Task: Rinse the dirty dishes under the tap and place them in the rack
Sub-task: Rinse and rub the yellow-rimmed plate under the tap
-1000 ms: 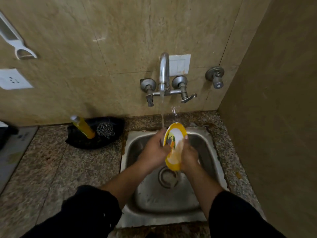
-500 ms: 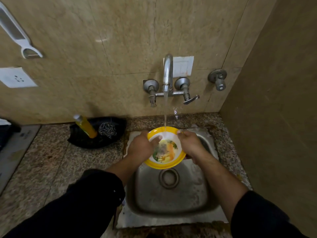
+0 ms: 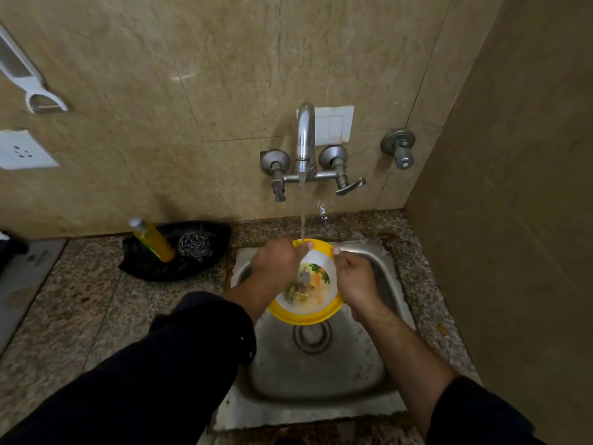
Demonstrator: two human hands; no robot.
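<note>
A yellow-rimmed plate [image 3: 316,295] with a white centre and a printed vegetable picture is held face up over the steel sink [image 3: 321,377]. My left hand [image 3: 276,263] grips its left rim, thumb on the far edge. My right hand [image 3: 354,279] grips the right rim. Water runs from the wall tap [image 3: 305,139] in a thin stream onto the plate's far edge beside my left thumb. Soapy water lies on the plate. No rack is in view.
A black tray [image 3: 173,268] on the granite counter left of the sink holds a yellow soap bottle [image 3: 154,240] and a steel scrubber [image 3: 194,247]. A side wall stands close on the right. The drain [image 3: 311,337] is below the plate.
The plate went from standing on edge to lying face up under the stream. Since then it has shifted slightly nearer to me, and my left thumb has moved onto the far rim.
</note>
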